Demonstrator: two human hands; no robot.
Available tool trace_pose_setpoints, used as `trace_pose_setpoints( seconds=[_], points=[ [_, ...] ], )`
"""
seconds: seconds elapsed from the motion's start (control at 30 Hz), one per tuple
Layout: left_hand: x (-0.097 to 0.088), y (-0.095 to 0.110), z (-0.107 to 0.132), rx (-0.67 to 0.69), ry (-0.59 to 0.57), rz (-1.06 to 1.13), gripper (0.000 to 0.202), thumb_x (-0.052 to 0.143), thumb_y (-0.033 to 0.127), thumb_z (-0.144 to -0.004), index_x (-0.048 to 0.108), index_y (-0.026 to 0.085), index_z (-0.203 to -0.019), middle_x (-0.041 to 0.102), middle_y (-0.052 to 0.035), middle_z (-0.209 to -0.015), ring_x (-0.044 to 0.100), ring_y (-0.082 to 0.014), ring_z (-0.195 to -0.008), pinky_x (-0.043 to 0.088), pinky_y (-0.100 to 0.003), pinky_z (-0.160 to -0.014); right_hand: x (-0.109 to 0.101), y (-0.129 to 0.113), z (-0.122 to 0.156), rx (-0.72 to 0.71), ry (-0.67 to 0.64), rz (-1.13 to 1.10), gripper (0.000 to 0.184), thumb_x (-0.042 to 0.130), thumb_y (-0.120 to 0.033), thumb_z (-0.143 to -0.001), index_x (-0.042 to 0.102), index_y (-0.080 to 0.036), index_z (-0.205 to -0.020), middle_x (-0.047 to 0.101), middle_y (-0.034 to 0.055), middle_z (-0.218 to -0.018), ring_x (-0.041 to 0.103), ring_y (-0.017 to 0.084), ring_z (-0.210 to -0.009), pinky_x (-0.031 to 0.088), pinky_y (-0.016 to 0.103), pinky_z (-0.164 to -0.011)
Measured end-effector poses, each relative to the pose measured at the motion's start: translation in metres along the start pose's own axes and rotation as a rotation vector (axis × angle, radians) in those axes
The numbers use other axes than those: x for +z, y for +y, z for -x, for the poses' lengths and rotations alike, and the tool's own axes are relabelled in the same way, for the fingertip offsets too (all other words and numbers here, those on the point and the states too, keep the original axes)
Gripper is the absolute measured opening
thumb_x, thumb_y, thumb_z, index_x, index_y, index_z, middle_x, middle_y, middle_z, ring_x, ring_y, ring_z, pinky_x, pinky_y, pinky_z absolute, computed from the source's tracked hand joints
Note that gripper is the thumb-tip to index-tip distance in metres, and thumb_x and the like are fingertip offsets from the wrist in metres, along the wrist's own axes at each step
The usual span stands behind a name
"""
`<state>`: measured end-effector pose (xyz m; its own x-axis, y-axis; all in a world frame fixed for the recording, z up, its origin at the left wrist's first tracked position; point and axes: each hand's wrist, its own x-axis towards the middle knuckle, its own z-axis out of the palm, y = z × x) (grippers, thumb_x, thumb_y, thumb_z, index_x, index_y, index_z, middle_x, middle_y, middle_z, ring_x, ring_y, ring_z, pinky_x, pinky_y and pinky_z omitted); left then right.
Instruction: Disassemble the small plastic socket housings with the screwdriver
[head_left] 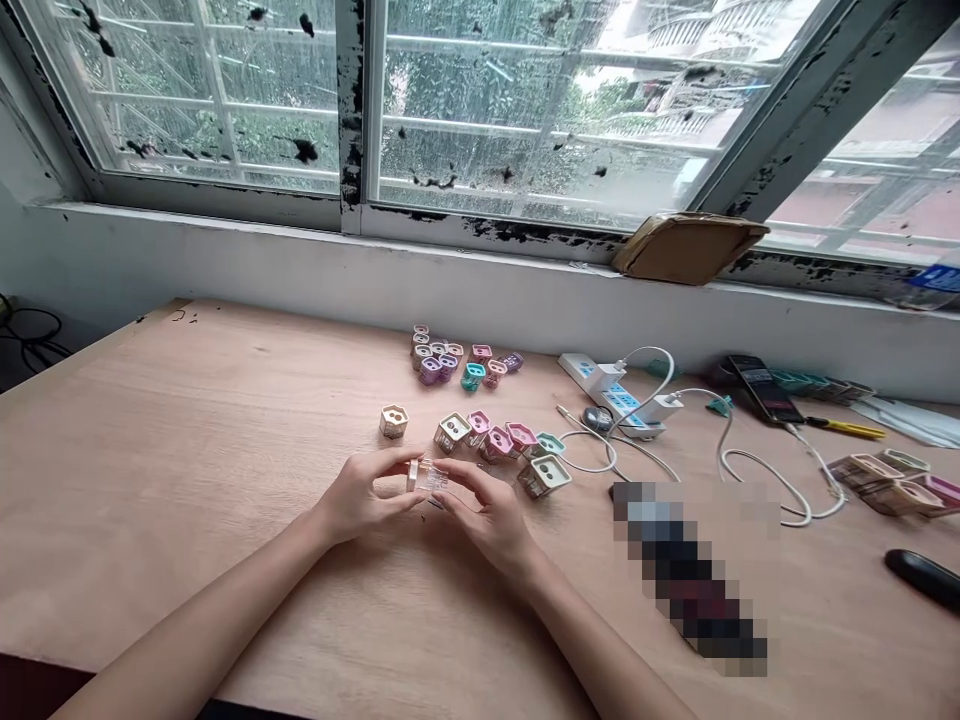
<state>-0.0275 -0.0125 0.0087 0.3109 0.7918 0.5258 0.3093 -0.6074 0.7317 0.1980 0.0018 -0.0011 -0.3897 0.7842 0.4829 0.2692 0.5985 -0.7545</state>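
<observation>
Fingers (390, 486) of both bare hands curve closed around a small clear plastic block (429, 478), gripping it between them above the table, with a cream end piece (412, 476) at its left side. Beneath them spreads a wide plywood tabletop (187, 420), backed by a tall window with black-flecked frames (350, 110) and a white sill (225, 260). The left hand (364, 497) and right hand (484, 520) nearly meet at the block. Beside the right forearm lies a heavily blurred object (690, 570) that I can't make out. Farther across the wood are a white power strip (600, 385) with white charger cables (772, 488) and a black smartphone (763, 388), while a brown cardboard packet (686, 248) rests on the sill. A cluster of small pink, purple and teal hexagonal plastic housings (457, 360) sits beyond the hands. A nearer row of pink, teal and cream housings (495, 442) lies just past the right hand, and a lone cream housing (394, 421) stands apart from it.
</observation>
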Motion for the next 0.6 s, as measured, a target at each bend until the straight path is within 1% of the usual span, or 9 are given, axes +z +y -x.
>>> trace_pose_setpoints(
  seconds=[0.13, 0.3, 0.4, 0.6],
  points=[
    [0.0018, 0.0003, 0.0006, -0.002, -0.022, 0.007, 0.046, 0.074, 0.027, -0.086, 0.061, 0.019, -0.13, 0.075, -0.0081, -0.118, 0.075, -0.0231, -0.103, 0.064, -0.034, -0.092, -0.0007, -0.0008, 0.0002, 0.018, -0.009, -0.01, 0.03, 0.068, -0.031, -0.094, 0.071, -0.024, -0.124, 0.075, 0.0084, -0.118, 0.073, 0.028, -0.106, 0.061, 0.041, -0.093],
    [0.0048, 0.0001, 0.0029, 0.017, 0.013, 0.002, 0.042, 0.071, 0.024, -0.088, 0.063, 0.019, -0.128, 0.076, -0.0067, -0.115, 0.077, -0.0216, -0.098, 0.064, -0.031, -0.09, 0.001, -0.001, 0.0005, 0.013, 0.003, -0.038, 0.031, 0.069, -0.027, -0.094, 0.072, -0.026, -0.125, 0.074, 0.0066, -0.121, 0.073, 0.029, -0.108, 0.06, 0.043, -0.096],
    [0.0058, 0.0006, 0.0045, 0.007, 0.019, -0.009, 0.041, 0.07, 0.023, -0.088, 0.063, 0.019, -0.129, 0.076, -0.0067, -0.117, 0.076, -0.0223, -0.099, 0.064, -0.031, -0.09, 0.0029, -0.0001, 0.0013, 0.004, 0.012, -0.052, 0.035, 0.069, -0.024, -0.094, 0.071, -0.028, -0.128, 0.073, 0.0055, -0.123, 0.073, 0.028, -0.108, 0.062, 0.042, -0.095],
    [0.0064, 0.0002, 0.0058, -0.018, 0.011, 0.013, 0.043, 0.069, 0.022, -0.088, 0.063, 0.019, -0.131, 0.076, -0.0067, -0.118, 0.076, -0.0222, -0.1, 0.064, -0.031, -0.091, 0.0042, -0.0015, 0.0011, -0.001, -0.001, -0.06, 0.038, 0.069, -0.026, -0.093, 0.07, -0.028, -0.131, 0.072, 0.0051, -0.125, 0.073, 0.029, -0.109, 0.062, 0.043, -0.096]
  ],
)
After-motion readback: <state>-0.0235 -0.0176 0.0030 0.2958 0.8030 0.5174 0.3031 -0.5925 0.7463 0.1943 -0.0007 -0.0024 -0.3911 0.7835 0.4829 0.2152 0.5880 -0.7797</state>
